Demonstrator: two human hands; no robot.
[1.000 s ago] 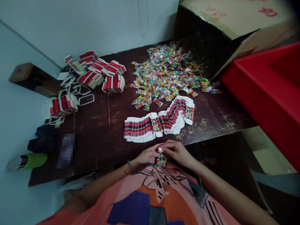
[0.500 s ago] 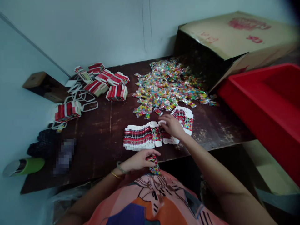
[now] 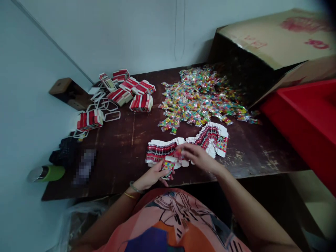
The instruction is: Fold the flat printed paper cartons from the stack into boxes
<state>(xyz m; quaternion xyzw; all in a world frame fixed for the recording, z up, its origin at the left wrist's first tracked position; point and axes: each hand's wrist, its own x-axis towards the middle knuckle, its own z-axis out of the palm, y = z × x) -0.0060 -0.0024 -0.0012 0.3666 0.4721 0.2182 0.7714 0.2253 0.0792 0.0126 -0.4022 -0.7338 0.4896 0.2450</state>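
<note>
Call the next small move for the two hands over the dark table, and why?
Probably slip the packet in: the left hand holds a small red-and-white printed carton upright, while the right hand brings a blurred small item right above it, beside the fanned row of flat cartons.

On the dark wooden table (image 3: 118, 154), the left hand (image 3: 152, 175) grips a small red-and-white printed carton (image 3: 168, 166), while the right hand (image 3: 198, 157) rests on a fanned row of flat red-and-white cartons (image 3: 215, 136). Beyond lies a heap of colourful wrapped candy packets (image 3: 202, 98).
</note>
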